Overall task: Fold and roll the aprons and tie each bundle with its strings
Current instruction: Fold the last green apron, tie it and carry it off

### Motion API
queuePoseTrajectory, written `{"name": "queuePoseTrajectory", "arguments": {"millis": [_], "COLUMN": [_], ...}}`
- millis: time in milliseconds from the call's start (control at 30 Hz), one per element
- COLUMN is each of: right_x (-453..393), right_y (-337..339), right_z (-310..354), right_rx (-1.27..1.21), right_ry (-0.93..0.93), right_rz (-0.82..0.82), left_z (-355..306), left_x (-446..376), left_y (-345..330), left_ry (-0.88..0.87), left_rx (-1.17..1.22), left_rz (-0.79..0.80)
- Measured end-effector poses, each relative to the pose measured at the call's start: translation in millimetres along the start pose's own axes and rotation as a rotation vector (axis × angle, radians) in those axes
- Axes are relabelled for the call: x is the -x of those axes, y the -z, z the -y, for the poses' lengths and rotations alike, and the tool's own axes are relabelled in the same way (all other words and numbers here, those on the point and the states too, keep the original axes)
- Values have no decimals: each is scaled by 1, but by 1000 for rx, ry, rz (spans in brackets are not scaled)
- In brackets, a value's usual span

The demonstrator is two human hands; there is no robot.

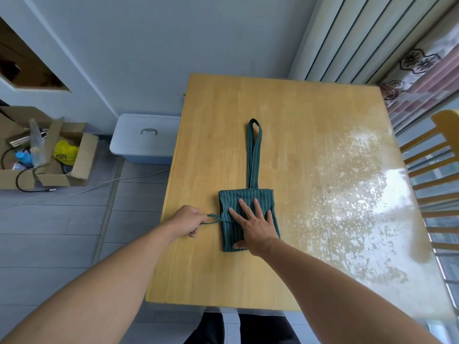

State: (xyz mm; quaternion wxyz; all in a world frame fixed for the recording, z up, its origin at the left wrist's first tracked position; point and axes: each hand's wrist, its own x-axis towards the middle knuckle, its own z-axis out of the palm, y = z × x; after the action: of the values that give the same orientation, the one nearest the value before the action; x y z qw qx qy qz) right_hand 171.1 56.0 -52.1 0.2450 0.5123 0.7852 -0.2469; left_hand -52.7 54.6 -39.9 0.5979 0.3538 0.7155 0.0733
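Observation:
A dark green apron with thin white stripes (231, 202) lies folded into a narrow rectangle near the middle of the wooden table (211, 150). Its neck loop (253, 155) stretches straight away from me. My right hand (255, 224) presses flat on the folded cloth with fingers spread. My left hand (188, 220) sits just left of the bundle and pinches a waist string (213, 218) that runs out sideways from the fold. A second string hangs along the bundle's right edge.
A wooden chair (439, 175) stands at the table's right side. On the floor to the left sit a white lidded bin (146, 137) and an open cardboard box (44, 155) with clutter and cables. The table's right half is glossy and worn.

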Motion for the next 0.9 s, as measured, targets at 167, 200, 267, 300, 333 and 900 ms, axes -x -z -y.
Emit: {"name": "queuePoseTrajectory", "arguments": {"millis": [167, 200, 267, 300, 333, 900], "right_x": [-2, -2, -1, -1, -2, 21], "right_y": [-1, -1, 1, 2, 3, -27], "right_z": [-1, 0, 0, 0, 2, -62], "right_rx": [7, 9, 9, 11, 17, -5], "right_ry": [-1, -1, -3, -7, -11, 186], "right_rz": [5, 3, 3, 2, 3, -97], "left_z": [20, 27, 40, 46, 50, 1], "left_x": [4, 5, 6, 7, 10, -17], "left_y": [83, 109, 153, 168, 177, -45], "left_ry": [66, 95, 218, 303, 387, -539], "left_rx": [-320, -379, -534, -646, -765, -1277], "left_rz": [-183, -256, -389, -463, -534, -115]}}
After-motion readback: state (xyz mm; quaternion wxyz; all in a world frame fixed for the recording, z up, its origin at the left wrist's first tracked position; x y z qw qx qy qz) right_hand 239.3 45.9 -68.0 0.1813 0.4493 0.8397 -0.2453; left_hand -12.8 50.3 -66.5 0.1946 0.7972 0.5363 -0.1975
